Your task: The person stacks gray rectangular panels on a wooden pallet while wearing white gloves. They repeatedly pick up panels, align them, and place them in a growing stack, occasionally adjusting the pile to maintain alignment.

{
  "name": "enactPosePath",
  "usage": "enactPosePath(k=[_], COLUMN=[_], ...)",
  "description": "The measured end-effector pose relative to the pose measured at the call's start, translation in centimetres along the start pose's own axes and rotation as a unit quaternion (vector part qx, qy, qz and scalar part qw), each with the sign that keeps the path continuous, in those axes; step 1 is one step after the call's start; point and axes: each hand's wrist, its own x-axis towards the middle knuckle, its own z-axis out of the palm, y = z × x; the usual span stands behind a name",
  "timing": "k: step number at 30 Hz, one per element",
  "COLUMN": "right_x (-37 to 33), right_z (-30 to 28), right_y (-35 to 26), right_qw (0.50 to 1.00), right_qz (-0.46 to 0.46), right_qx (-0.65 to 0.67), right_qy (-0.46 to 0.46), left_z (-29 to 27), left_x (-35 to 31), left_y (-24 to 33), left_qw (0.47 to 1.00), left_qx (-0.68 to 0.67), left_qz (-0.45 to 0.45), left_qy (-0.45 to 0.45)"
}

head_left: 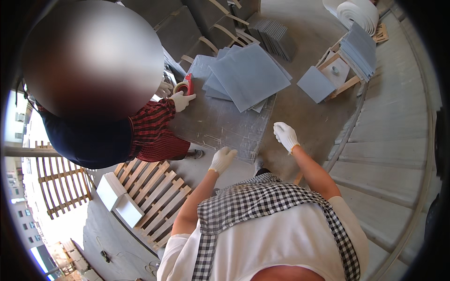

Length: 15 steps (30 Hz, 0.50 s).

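My left hand [222, 159], in a white knit glove, is over the near edge of a worn grey worktable [225, 130]. Its fingers are slightly bent and apart, with nothing visible in them. Right of the table's corner is my right hand [286, 136], also gloved, its fingers curled together and no object showing. Ahead of both lies a fanned stack of grey square tiles [251, 77] on the table. Neither hand touches the tiles. At the table's left side, a co-worker's gloved hand [181, 100] is next to a red tape dispenser [184, 86].
A co-worker [89, 136] stands close on the left. Behind them are wooden pallets [152, 194] with white boxes [111, 191]. At right, more grey panels [358, 49] lean on a wooden frame [347, 86] near a white foam roll [358, 16]. Further slabs [272, 37] stand behind the table.
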Motion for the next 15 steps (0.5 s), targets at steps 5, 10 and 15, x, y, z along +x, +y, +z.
enactPosePath(k=[5,10,15], right_x=[4.9,7.6,15.9], right_z=[-4.2,-4.1,-2.9], right_y=[-0.6,-0.3,-4.0], right_qw=[0.924,0.840,0.788], right_qz=[-0.179,-0.340,-0.352], right_qx=[-0.333,-0.413,-0.502], right_qy=[0.061,0.090,0.063], left_z=[-0.3,-0.1,1.1], left_x=[2.4,8.3,14.2], left_y=[9.9,9.1,8.6], left_qw=[0.999,0.997,0.984], left_qx=[-0.012,0.009,-0.015], left_qz=[0.015,-0.011,-0.092], left_qy=[0.031,0.071,0.152])
